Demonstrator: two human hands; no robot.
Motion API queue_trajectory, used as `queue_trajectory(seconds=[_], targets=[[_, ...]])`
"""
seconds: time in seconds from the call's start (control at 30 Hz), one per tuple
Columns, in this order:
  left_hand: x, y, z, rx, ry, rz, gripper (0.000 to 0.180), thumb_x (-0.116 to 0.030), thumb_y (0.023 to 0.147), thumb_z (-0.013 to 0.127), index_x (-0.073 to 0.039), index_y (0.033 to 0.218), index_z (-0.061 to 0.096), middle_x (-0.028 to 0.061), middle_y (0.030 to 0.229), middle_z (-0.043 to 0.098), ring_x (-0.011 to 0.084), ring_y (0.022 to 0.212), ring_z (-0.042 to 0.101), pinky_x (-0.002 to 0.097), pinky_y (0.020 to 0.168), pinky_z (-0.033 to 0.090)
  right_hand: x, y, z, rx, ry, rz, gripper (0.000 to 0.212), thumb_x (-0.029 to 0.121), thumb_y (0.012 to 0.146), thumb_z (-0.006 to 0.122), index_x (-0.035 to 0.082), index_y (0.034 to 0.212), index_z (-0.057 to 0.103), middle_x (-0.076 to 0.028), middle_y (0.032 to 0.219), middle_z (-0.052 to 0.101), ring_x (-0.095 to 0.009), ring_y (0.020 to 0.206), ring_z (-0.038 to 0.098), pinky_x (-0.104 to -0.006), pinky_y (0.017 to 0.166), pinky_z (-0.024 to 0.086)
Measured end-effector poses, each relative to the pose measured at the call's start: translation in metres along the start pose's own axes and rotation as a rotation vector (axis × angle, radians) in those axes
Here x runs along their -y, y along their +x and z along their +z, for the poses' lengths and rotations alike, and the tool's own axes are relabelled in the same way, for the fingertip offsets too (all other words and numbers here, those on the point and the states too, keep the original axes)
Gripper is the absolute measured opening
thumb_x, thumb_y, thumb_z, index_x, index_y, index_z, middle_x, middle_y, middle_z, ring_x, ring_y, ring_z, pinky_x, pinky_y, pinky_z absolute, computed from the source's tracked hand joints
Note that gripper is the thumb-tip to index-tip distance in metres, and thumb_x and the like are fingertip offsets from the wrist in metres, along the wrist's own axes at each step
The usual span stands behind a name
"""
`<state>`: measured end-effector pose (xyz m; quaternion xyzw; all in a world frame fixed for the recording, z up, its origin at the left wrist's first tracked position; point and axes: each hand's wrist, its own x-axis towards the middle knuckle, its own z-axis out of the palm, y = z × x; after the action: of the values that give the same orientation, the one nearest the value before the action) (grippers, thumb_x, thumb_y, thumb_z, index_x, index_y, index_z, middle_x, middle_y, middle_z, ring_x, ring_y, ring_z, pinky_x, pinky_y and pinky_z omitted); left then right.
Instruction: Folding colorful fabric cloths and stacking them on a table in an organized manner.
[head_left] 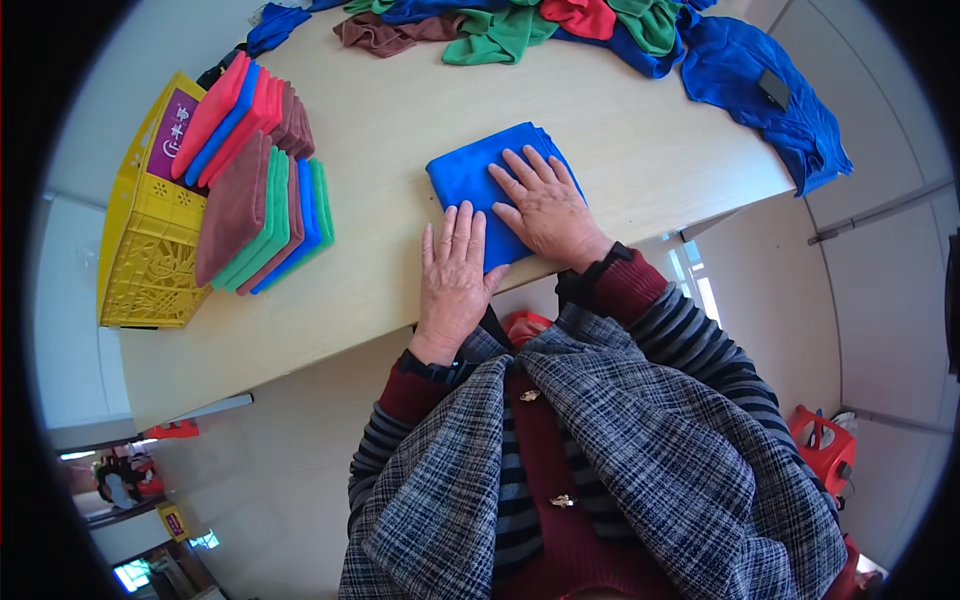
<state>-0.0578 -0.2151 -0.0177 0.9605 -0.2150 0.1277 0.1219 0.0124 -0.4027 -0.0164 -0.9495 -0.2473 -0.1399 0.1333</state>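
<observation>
A blue cloth point(462, 170), folded into a flat rectangle, lies near the front edge of the table. My right hand point(545, 208) rests flat on its right part with the fingers spread. My left hand point(453, 275) lies along its lower left edge, fingers stretched out and partly over the cloth. Neither hand grips anything. The cloth's near part is partly hidden by my hands.
At the left, folded cloths in red, blue, brown and green point(262, 215) lean in rows against a yellow plastic crate point(150, 255). Crumpled cloths point(500, 35) lie along the table's far side. A blue one point(765, 85) with a dark patch hangs over the right edge.
</observation>
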Motion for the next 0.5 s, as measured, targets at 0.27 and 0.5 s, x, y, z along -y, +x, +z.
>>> queue_trajectory(seconds=[0.27,0.5], targets=[[0.003,-0.003,-0.004,-0.024,-0.019,0.003,0.072,-0.025,0.091,0.069,-0.004,0.152,0.036,0.0160,0.159,0.033,0.0336,0.148,0.031,0.0557,0.119,0.024,-0.021,-0.004,-0.014,0.049,-0.039,0.120,0.057,0.044,0.103,0.047,0.012,0.151,0.043,-0.013,0.159,0.036,-0.035,0.149,0.029,-0.0523,0.120,0.023],[0.009,-0.007,-0.005,-0.053,-0.044,0.006,0.071,-0.026,0.088,0.072,-0.002,0.148,0.041,0.0171,0.155,0.039,0.0331,0.145,0.036,0.0530,0.120,0.024,0.008,-0.025,-0.026,0.086,0.095,-0.219,0.059,0.037,0.098,0.060,0.012,0.149,0.045,-0.013,0.158,0.038,-0.035,0.147,0.032,-0.0521,0.121,0.024]])
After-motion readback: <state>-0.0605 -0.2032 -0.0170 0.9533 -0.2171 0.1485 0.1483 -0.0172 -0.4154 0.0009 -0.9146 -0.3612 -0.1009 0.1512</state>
